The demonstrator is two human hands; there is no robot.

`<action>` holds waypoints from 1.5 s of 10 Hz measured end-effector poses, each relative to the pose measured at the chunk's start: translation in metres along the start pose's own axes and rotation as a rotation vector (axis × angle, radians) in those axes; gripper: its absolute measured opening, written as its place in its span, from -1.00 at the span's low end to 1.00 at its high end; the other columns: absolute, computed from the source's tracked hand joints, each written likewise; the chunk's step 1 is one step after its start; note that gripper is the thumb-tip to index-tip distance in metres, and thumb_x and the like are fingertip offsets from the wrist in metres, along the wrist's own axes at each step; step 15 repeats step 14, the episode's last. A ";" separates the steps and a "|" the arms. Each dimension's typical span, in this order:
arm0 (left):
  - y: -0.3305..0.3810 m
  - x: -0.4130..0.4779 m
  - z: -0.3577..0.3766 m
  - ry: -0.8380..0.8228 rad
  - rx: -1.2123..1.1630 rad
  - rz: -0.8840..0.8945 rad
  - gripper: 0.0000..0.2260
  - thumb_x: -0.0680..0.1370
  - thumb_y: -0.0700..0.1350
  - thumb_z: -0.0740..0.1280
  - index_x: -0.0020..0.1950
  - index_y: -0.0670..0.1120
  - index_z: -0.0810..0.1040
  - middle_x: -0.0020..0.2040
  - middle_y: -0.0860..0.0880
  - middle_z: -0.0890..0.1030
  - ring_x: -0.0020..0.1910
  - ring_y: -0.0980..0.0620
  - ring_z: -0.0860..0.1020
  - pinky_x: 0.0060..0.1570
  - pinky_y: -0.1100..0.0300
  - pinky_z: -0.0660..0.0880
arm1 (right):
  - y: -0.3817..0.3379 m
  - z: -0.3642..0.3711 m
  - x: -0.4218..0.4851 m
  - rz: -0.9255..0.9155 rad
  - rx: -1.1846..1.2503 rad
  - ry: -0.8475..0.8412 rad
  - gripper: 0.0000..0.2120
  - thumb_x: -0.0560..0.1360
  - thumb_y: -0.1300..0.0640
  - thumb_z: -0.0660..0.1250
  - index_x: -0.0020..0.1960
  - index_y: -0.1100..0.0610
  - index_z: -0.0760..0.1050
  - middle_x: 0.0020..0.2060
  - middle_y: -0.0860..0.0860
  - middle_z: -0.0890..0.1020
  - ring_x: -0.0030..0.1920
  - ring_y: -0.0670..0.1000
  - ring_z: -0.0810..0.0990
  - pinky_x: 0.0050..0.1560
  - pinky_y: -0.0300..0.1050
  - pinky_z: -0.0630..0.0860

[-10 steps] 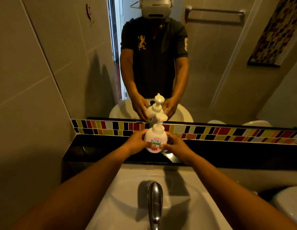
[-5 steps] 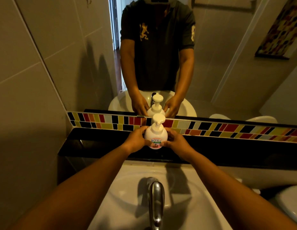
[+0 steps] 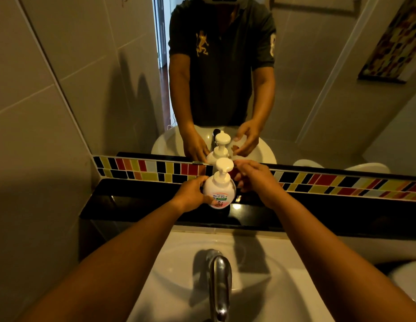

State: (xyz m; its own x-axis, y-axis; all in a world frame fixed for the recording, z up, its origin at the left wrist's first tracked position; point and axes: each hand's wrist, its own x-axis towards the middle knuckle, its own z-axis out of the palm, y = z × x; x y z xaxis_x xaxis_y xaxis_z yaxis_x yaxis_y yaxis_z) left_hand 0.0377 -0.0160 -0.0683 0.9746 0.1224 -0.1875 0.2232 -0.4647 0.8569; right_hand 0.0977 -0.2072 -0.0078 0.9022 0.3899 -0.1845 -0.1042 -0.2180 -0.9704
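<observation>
Holding the bottle (image 3: 219,190) with my left hand (image 3: 190,195), fingers and thumb curled round its left flank, I have it upright on the ledge (image 3: 132,201) straight behind the tap (image 3: 220,275). My right hand (image 3: 254,178) hovers behind the tap too, just right of the bottle, fingers loosely bent and gripping nothing. Its fingertips lie close by the pump head (image 3: 224,165), though not on it as far as I can tell. I judge the bottle light, smooth rounded plastic, likely slippery when wet and prone to tip if the pump is pressed off-centre. It is best taken round the wide belly, not the thin neck, and steadied there while the other palm pushes down.
</observation>
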 end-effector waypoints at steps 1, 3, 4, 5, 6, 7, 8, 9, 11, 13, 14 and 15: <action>-0.001 0.000 0.000 0.006 -0.007 0.007 -0.39 0.33 -0.22 0.58 0.33 -0.06 0.49 0.28 -0.10 0.59 0.25 -0.10 0.55 0.24 -0.09 0.52 | -0.016 0.007 -0.001 0.014 0.054 -0.124 -0.64 0.63 -0.03 0.19 0.17 0.23 0.54 -0.33 0.14 0.61 -0.44 0.01 0.51 -0.43 -0.15 0.46; -0.002 0.001 0.000 0.012 -0.008 0.024 -0.41 0.30 -0.21 0.60 0.29 -0.07 0.52 0.24 -0.10 0.61 0.21 -0.10 0.58 0.21 -0.11 0.54 | -0.024 0.020 0.000 0.024 0.084 -0.157 -0.67 0.66 0.07 0.16 0.18 0.30 0.53 -0.38 0.14 0.53 -0.50 -0.01 0.37 -0.51 -0.20 0.34; -0.002 0.001 0.000 0.011 0.016 0.027 -0.43 0.32 -0.19 0.59 0.30 -0.05 0.51 0.25 -0.09 0.61 0.22 -0.10 0.57 0.21 -0.11 0.54 | -0.025 0.021 0.002 0.048 0.107 -0.129 -0.70 0.66 0.11 0.14 0.24 0.24 0.55 -0.42 0.12 0.47 -0.50 -0.03 0.32 -0.50 -0.22 0.30; -0.001 0.002 -0.001 0.006 0.029 0.025 -0.43 0.33 -0.18 0.59 0.30 -0.05 0.51 0.25 -0.10 0.61 0.22 -0.10 0.57 0.22 -0.12 0.54 | -0.026 0.020 0.004 0.066 0.111 -0.115 -0.70 0.66 0.13 0.14 0.28 0.21 0.54 -0.43 0.12 0.45 -0.50 -0.05 0.31 -0.48 -0.23 0.29; 0.000 0.002 -0.001 -0.005 0.045 0.023 -0.44 0.34 -0.17 0.59 0.30 -0.05 0.51 0.26 -0.09 0.61 0.22 -0.10 0.57 0.22 -0.12 0.54 | -0.026 0.019 0.004 0.068 0.117 -0.131 -0.69 0.66 0.13 0.14 0.29 0.20 0.53 -0.43 0.12 0.44 -0.50 -0.06 0.31 -0.50 -0.25 0.30; 0.000 0.003 -0.001 -0.009 0.050 0.024 -0.45 0.34 -0.17 0.58 0.30 -0.05 0.51 0.26 -0.09 0.61 0.23 -0.10 0.57 0.22 -0.10 0.53 | -0.025 0.016 0.005 0.068 0.110 -0.141 -0.69 0.66 0.12 0.14 0.30 0.19 0.53 -0.43 0.12 0.44 -0.50 -0.05 0.31 -0.50 -0.26 0.32; 0.001 0.004 -0.001 -0.013 0.063 0.022 -0.44 0.34 -0.17 0.58 0.30 -0.05 0.50 0.26 -0.09 0.61 0.23 -0.10 0.57 0.21 -0.09 0.54 | -0.025 0.017 0.005 0.067 0.110 -0.132 -0.69 0.66 0.11 0.15 0.29 0.19 0.54 -0.44 0.11 0.45 -0.51 -0.06 0.32 -0.50 -0.25 0.32; 0.000 0.005 -0.001 -0.011 0.065 0.025 -0.44 0.34 -0.16 0.59 0.30 -0.05 0.51 0.26 -0.09 0.61 0.23 -0.09 0.57 0.22 -0.10 0.54 | -0.025 0.017 0.005 0.064 0.111 -0.127 -0.69 0.66 0.11 0.15 0.28 0.18 0.55 -0.45 0.10 0.45 -0.51 -0.06 0.32 -0.50 -0.25 0.32; -0.002 0.005 0.001 0.005 0.058 0.025 -0.45 0.34 -0.16 0.58 0.29 -0.04 0.50 0.25 -0.08 0.62 0.21 -0.09 0.58 0.18 -0.06 0.56 | -0.025 0.019 0.003 0.063 0.115 -0.114 -0.71 0.66 0.12 0.15 0.25 0.22 0.55 -0.43 0.11 0.46 -0.50 -0.04 0.31 -0.48 -0.23 0.31; -0.003 0.002 0.005 0.018 -0.069 0.011 -0.31 0.36 -0.23 0.56 0.42 -0.06 0.36 0.37 -0.14 0.51 0.32 -0.15 0.50 0.26 -0.15 0.51 | -0.016 0.018 0.002 0.025 0.150 -0.057 -0.57 0.62 -0.09 0.18 0.14 0.28 0.54 -0.44 0.09 0.47 -0.50 -0.03 0.34 -0.49 -0.22 0.29; -0.007 -0.001 0.006 0.042 -0.113 0.004 -0.25 0.36 -0.24 0.56 0.46 -0.04 0.31 0.41 -0.12 0.47 0.36 -0.15 0.46 0.29 -0.14 0.48 | 0.003 0.017 -0.002 0.032 0.142 0.194 -0.60 0.60 -0.15 0.20 0.07 0.16 0.61 -0.40 0.03 0.52 -0.43 -0.05 0.44 -0.40 -0.20 0.35; -0.007 -0.001 0.006 0.042 -0.113 0.004 -0.25 0.36 -0.24 0.56 0.46 -0.04 0.31 0.41 -0.12 0.47 0.36 -0.15 0.46 0.29 -0.14 0.48 | 0.003 0.017 -0.002 0.032 0.142 0.194 -0.60 0.60 -0.15 0.20 0.07 0.16 0.61 -0.40 0.03 0.52 -0.43 -0.05 0.44 -0.40 -0.20 0.35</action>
